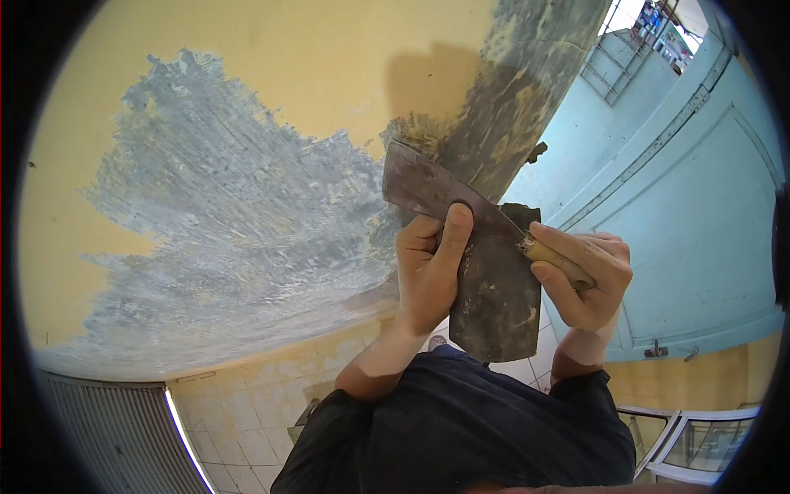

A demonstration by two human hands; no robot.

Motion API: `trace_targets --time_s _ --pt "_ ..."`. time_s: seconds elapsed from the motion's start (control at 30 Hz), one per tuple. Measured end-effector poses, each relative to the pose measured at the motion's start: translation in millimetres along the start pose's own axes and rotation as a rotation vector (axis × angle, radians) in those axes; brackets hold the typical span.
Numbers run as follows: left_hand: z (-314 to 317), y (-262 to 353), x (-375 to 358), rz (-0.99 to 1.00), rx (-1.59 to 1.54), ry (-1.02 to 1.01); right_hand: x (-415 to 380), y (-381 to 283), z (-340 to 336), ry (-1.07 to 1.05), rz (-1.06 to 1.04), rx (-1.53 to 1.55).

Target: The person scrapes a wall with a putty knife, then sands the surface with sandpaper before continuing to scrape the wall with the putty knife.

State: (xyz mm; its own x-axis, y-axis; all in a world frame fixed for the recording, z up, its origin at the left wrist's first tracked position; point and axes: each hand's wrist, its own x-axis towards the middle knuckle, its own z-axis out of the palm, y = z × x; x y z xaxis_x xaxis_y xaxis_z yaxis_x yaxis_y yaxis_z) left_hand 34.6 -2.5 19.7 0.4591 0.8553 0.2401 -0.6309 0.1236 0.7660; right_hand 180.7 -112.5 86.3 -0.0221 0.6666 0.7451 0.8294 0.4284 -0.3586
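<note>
My right hand [588, 276] is closed round the pale wooden handle [559, 262] of a putty knife. Its long, stained metal blade [428, 183] slants up and left, with the broad end close by the wall's grey patch. My left hand [432, 267] grips a dark rectangular plastering trowel [498, 317], its face towards me and its handle hidden. The knife blade crosses the upper part of this plate, and my left thumb lies on the blade. A dark lump of putty [520, 216] shows at the plate's top edge.
The yellow wall [313, 58] carries a wide smeared grey patch [230, 198] and a darker strip along its right edge. To the right is a light blue door [699, 222]. A ribbed shutter [115, 428] stands lower left, beside white tiles [234, 436]. A framed window [708, 440] is at lower right.
</note>
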Motion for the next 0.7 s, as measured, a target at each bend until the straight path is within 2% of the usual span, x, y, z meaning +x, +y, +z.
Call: trace_targets --time_s 0.23,0.37,0.43,0.53,0.7 --pt "0 -4 -1 -0.133 -0.029 0.016 9 8 -4 0.019 -0.081 -0.032" --pt "4 -6 0 -0.128 -0.040 -0.002 16 5 -1 0.039 -0.101 -0.035" --pt "5 -4 2 -0.001 -0.018 0.094 18 1 0 0.022 -0.092 -0.051" --pt "-1 -1 -3 -0.107 0.019 0.008 15 5 -3 0.050 -0.105 -0.016" --pt "4 -3 -1 -0.091 -0.045 0.012 14 2 -3 0.062 -0.115 -0.008"
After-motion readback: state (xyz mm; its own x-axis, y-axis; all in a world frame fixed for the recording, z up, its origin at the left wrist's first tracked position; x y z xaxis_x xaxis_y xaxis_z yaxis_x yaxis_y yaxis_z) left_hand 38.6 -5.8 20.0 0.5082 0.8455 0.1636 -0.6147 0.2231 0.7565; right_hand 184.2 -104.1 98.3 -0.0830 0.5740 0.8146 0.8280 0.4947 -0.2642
